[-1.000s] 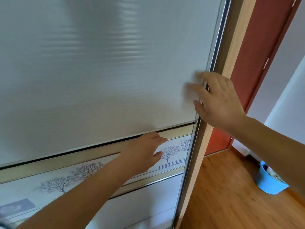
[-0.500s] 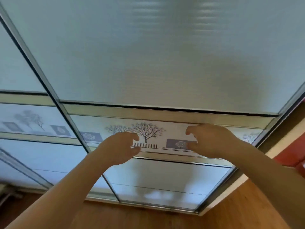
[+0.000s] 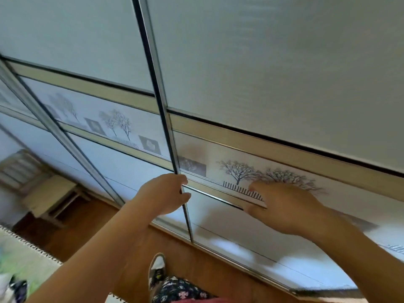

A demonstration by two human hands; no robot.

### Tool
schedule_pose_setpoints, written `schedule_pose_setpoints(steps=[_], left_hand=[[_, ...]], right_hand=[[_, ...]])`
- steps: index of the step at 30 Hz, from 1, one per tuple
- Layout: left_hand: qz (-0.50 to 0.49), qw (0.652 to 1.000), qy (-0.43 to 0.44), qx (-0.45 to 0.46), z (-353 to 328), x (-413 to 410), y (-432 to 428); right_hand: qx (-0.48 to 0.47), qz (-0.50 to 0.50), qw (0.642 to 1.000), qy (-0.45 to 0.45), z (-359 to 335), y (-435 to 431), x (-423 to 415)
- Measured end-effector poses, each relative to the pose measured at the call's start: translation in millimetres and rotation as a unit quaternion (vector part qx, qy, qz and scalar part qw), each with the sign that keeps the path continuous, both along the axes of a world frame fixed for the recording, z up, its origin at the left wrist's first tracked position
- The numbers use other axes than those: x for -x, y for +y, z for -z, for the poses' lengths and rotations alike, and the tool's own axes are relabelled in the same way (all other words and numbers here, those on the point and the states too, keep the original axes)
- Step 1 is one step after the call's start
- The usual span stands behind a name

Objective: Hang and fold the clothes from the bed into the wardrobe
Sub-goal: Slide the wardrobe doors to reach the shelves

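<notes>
The wardrobe fills the view: frosted sliding doors (image 3: 273,68) with a band of printed trees across the middle. My left hand (image 3: 162,194) curls its fingers around the metal edge strip (image 3: 161,101) of the right-hand door. My right hand (image 3: 282,204) lies flat against that door's tree band, fingers spread and pressing. The doors look closed, so the wardrobe's inside is hidden. At the bottom left lies the bed (image 3: 17,263) with a pale green cover and a dark and white garment (image 3: 13,287) on it.
A wooden chair (image 3: 41,189) stands by the wardrobe at the left. The floor (image 3: 196,256) is wood. My foot in a slipper (image 3: 156,270) and a patterned trouser leg show below my arms.
The view has swung left along the wardrobe. My left hand has moved from the tree band onto the door's metal edge strip. My right hand has stayed pressed on the band.
</notes>
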State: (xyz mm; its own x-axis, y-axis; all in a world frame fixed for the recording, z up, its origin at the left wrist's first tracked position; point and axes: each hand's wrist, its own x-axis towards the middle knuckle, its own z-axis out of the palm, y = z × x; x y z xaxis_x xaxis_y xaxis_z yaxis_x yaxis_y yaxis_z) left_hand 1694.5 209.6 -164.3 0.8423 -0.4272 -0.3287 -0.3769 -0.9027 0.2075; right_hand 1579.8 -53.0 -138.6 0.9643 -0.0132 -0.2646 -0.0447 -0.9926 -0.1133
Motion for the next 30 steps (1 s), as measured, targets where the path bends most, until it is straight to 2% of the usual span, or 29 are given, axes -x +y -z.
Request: schedule_pose_setpoints(steps=[5, 10, 18, 26, 28, 30], left_hand=[[0.055, 0.998, 0.021, -0.003, 24.3, -81.3, 50.0], [0.119, 0.992, 0.036, -0.020, 25.2, -162.5, 114.1], [0.189, 0.981, 0.043, -0.024, 21.8, -203.6, 158.6], [0.194, 0.981, -0.009, 0.012, 4.0, -214.5, 204.9], [0.190, 0.980, -0.053, 0.039, -7.6, -216.3, 214.3], [0.178, 0.968, -0.142, 0.102, -20.9, -217.5, 220.8]], right_hand=[[0.019, 0.048, 0.997, 0.059, 43.0, 67.8, -51.0], [-0.009, 0.128, 0.986, 0.104, 56.3, 148.2, -98.0], [-0.031, 0.199, 0.978, 0.058, 42.0, 229.5, -133.8], [-0.028, 0.192, 0.981, 0.017, 20.1, 272.8, -162.4], [-0.008, 0.186, 0.983, -0.009, 6.5, 282.0, -170.7], [0.012, 0.185, 0.980, -0.071, -9.8, 290.5, -179.6]])
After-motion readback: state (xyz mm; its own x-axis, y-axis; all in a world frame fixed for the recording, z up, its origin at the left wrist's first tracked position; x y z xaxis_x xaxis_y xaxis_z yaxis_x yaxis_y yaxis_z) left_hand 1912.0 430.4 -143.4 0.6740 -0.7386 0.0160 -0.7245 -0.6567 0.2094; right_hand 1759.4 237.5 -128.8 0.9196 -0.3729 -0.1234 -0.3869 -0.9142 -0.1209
